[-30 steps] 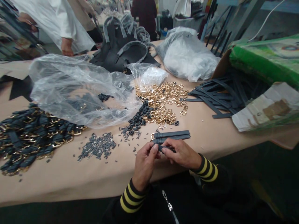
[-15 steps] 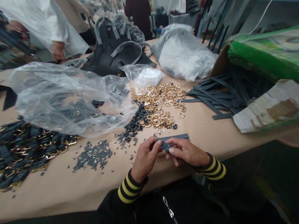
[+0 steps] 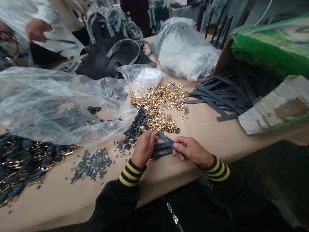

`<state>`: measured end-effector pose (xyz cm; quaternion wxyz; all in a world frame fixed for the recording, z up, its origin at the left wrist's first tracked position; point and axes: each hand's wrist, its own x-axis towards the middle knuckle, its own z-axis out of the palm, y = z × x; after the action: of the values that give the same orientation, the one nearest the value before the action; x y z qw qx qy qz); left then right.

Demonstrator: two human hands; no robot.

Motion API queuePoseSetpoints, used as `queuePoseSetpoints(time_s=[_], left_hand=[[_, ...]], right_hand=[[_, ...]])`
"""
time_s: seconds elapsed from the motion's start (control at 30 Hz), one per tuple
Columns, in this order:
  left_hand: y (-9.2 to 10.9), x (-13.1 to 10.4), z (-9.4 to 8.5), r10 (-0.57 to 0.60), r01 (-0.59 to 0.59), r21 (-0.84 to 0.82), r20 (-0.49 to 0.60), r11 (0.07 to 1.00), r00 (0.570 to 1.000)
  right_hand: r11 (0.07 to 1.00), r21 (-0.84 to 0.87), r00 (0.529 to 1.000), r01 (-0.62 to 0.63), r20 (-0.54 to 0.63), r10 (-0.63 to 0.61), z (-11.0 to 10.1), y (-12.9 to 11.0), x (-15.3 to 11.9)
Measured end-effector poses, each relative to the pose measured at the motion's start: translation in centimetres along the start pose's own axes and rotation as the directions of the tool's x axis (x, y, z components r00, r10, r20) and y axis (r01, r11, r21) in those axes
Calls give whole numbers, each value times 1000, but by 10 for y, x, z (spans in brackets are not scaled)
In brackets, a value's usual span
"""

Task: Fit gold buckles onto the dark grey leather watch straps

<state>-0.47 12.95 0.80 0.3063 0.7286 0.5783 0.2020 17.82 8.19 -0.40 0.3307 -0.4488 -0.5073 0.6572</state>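
A dark grey strap (image 3: 166, 139) with a small slot in it slants between my two hands. Its upper left end is pinched in the closed fingers of my left hand (image 3: 144, 148). My right hand (image 3: 193, 150) grips the lower right end between thumb and curled fingers. Just under the held strap, more dark strap pieces (image 3: 162, 150) lie on the table, partly behind my left hand. Beyond my hands spreads a heap of gold buckles (image 3: 160, 122), bordered on the left by small dark loops (image 3: 135, 129). Small dark grey pins (image 3: 93, 166) are piled left of my left hand.
Buckled straps (image 3: 21, 164) are heaped at the left, near a clear plastic sheet (image 3: 60, 109). Loose straps (image 3: 222, 93) spill from a green box (image 3: 272, 48) at the right. Black bags (image 3: 101, 61) and a co-worker's hand (image 3: 37, 30) are at the back.
The strap between my hands has turned and shows more of its length, with my hands slightly farther apart. The co-worker's hand has risen at the back left. The view has shifted slightly.
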Motion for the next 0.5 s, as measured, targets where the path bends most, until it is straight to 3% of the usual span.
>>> queuePoseSetpoints(time_s=[0.1,0.17,0.33,0.5], left_hand=[[-6,17,8,56,-53,313,1,948,998],[-5,22,14,85,-98,424,48,900,995],[1,17,20,123,-152,472,93,868,988],[-7,14,18,170,-206,447,118,871,978]], right_hand=[[1000,6,996,-24,-85,24,-6,3,1],[999,-5,993,-39,-111,38,-10,4,1],[991,-134,991,-27,-136,8,-9,6,1],[960,-281,986,12,-156,-58,-4,7,0]])
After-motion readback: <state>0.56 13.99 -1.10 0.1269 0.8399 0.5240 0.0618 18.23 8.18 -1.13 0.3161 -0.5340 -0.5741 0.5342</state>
